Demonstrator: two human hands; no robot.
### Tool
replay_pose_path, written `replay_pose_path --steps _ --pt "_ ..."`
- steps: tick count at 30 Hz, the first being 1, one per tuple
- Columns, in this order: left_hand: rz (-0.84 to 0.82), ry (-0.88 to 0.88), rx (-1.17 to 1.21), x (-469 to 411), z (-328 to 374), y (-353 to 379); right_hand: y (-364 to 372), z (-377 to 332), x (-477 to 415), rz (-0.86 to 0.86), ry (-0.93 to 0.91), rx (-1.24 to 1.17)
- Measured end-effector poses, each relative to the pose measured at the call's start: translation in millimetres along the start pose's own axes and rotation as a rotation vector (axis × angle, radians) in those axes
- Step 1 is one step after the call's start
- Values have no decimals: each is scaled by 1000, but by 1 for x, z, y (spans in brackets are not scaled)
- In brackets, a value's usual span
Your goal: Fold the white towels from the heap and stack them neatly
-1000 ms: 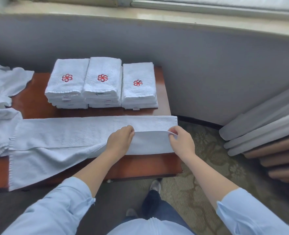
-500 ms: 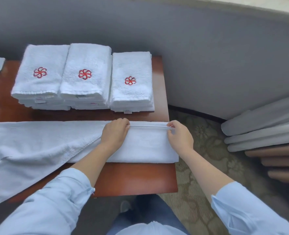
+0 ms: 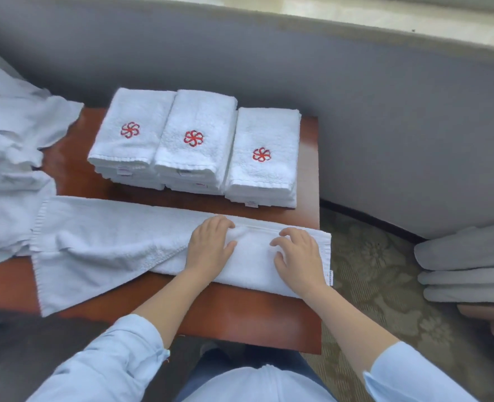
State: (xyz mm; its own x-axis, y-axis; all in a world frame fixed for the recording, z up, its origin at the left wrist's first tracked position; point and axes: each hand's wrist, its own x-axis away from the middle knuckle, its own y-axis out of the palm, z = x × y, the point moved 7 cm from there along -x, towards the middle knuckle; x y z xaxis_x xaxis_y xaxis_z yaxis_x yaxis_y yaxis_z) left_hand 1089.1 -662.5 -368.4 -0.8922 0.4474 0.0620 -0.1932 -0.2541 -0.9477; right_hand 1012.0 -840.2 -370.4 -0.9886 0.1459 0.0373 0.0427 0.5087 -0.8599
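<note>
Left hand (image 3: 211, 246) and right hand (image 3: 297, 258) just press flat on the towel (image 3: 109, 236), right end folded, on the tabletop (image 3: 240, 314). Fingers (image 3: 221, 222) are relaxed, gripping nothing. Three folded stacks (image 3: 199, 158) sit farther back.

A long white towel (image 3: 109, 242) lies across the near part of the counter (image 3: 240, 320), its right end folded double, its left end spread wider and rumpled. At the left sits the loose heap (image 3: 10, 146). Farther back, three stacks (image 3: 196, 140) of folded towels stand side by side, each topped by a red pinwheel emblem.
</note>
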Motion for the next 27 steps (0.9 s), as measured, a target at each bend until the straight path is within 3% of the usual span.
replay_pose_path --steps 14,21,27 --pt "92 -297 -22 135 -167 -58 85 -174 -10 -255 -374 -51" --pt "-6 -285 -2 171 -273 -78 150 -272 -16 -330 -427 -33" --pt "-187 -115 -23 189 -351 -78 219 -338 -11 -498 -449 32"
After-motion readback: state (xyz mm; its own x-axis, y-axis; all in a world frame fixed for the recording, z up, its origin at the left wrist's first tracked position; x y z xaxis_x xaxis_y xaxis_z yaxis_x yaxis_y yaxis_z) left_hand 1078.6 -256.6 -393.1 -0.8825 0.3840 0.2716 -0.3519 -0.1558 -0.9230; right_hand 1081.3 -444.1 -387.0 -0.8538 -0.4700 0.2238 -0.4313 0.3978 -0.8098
